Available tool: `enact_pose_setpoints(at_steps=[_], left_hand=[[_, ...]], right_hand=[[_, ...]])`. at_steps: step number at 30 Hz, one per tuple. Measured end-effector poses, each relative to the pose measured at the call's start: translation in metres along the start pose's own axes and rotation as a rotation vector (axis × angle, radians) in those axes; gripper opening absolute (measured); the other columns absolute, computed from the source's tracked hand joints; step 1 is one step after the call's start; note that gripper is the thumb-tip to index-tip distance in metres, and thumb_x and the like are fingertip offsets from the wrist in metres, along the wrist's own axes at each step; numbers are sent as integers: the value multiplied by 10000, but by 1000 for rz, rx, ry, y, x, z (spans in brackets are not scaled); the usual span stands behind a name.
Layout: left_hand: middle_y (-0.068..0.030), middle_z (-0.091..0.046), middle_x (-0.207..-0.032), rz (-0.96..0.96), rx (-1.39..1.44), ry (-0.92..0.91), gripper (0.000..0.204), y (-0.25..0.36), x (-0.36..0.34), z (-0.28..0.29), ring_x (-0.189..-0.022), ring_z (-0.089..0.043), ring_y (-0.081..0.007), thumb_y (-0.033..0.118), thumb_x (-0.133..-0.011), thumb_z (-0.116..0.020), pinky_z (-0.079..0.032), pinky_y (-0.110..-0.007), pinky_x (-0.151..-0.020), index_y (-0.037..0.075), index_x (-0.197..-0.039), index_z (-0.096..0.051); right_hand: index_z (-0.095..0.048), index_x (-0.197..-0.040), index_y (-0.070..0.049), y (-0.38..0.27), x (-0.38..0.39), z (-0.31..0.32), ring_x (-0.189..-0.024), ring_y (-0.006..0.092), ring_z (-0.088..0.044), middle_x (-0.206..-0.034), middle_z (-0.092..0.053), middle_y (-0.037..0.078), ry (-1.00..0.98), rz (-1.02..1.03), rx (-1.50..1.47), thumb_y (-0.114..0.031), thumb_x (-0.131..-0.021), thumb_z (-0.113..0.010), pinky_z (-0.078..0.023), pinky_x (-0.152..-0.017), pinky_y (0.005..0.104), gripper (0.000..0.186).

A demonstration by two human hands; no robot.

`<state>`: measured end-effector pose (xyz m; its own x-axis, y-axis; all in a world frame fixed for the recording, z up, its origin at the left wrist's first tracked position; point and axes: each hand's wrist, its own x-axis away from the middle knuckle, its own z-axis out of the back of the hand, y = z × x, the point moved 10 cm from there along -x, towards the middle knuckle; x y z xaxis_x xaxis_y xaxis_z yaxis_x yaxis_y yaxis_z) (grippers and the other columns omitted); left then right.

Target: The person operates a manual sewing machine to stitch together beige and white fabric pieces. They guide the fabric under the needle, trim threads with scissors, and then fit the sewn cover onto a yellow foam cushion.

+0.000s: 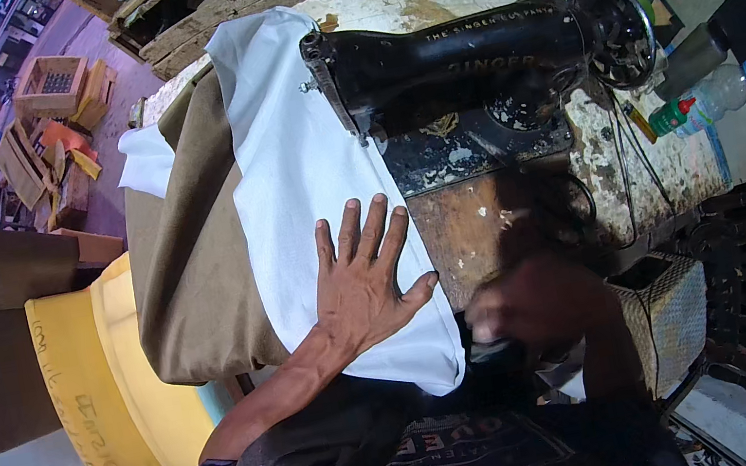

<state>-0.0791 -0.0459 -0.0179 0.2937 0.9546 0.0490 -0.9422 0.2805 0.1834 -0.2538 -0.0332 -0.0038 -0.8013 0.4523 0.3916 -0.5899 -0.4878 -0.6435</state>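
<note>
White cloth (280, 150) is on the worktop (604, 184), by the needle end of that black sewing machine (463, 60), right?

Yep, with brown cloth (194, 283) along its left.

How's the grip?

Left hand (362, 284) is flat on the white stuff, fingers spread, not grabbing anything. Right hand (528, 306) is a blur near the bottom corner, can't tell how open or if it's got something.

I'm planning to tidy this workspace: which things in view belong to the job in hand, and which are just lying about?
Seemingly part of the job:
black sewing machine
white cloth, under the left hand
brown cloth, beside the white

Seemingly just lying about:
clear bottle
green bottle with red cap
wooden crate
</note>
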Motion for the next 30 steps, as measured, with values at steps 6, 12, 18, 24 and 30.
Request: enact_pose_setpoints(at_steps=[6, 12, 18, 24, 30], left_hand=[[-209, -306, -1773, 1, 37, 8, 926, -1, 0, 0, -1657, -202, -472, 738, -1004, -492, -115, -761, -1297, 121, -1690, -407], [-165, -297, -1785, 4, 44, -1, 913, -3, 3, 0, -1663, -198, -449, 743, -997, -506, -128, -778, -1292, 154, -1688, -411], [-151, -285, -1789, -6, 40, 10, 911, -11, -2, 1, -1666, -201, -426, 763, -998, -480, -127, -775, -1302, 189, -1699, -384], [-115, -276, -1802, -5, 66, -18, 899, -22, -11, 3, -1677, -186, -394, 746, -999, -466, -121, -770, -1308, 197, -1706, -378], [-107, -280, -1805, -13, 65, 22, 878, -37, -25, 10, -1675, -205, -379, 707, -1002, -496, -136, -754, -1315, 194, -1706, -379]], right_hand=[[-764, -1205, -58, 58, -169, 182, -1120, 428, -735, -1173, -783, 219, 923, -33, 306, -369, -1028, -677, -548, -1029, 495, 368], [-706, -1247, -71, 127, -316, 180, -1158, 283, -697, -1177, -748, 135, 772, 349, -332, -394, -1009, -743, -529, -1114, 492, 403], [-633, -1160, -58, 155, -338, 170, -754, 169, -687, -1007, -667, 59, 840, 357, -415, -298, -1077, -697, -629, -768, 361, 261], [-695, -1148, -57, 126, -316, 189, -787, 201, -635, -884, -657, 51, 873, 179, -87, -345, -1044, -722, -524, -683, 346, 308], [-692, -1272, -41, 89, -304, 219, -958, 338, -743, -1003, -754, 153, 780, -74, 189, -459, -993, -737, -571, -861, 503, 504]])
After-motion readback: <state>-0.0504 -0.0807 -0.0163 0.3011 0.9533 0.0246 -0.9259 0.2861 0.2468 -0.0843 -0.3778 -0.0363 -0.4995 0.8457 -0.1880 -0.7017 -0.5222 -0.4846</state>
